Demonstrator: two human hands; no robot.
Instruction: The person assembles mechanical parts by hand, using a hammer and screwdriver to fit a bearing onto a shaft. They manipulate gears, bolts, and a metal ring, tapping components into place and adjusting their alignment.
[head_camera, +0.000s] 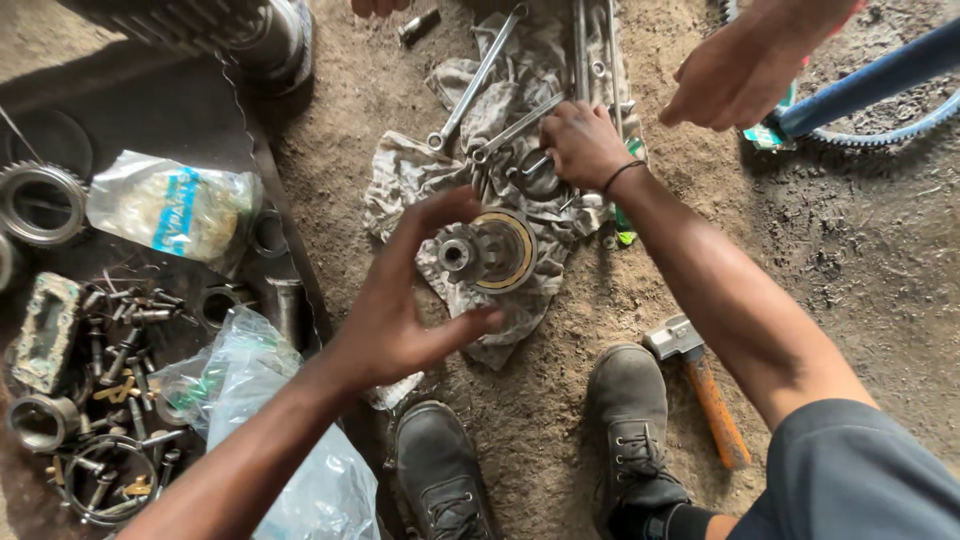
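My left hand (405, 305) hovers with fingers and thumb spread wide, curved around but not touching a round metal part with a brass-coloured ring and a small hub (492, 250). That part lies on a dirty grey rag (405, 180) on the dirt floor. My right hand (580, 140), with a dark band at the wrist, reaches onto the far side of the rag. Its curled fingers rest at a dark round metal cup (538, 176) and the ends of two long wrenches (478, 72). Whether they grip anything is hidden.
Another person's hand (738, 68) reaches in at the top right beside a blue hose (880, 75). An orange-handled hammer (705, 385) lies by my boots (628, 430). A dark tray (180, 110) at left holds several bolts, rings, a gear (38, 202) and plastic bags (175, 205).
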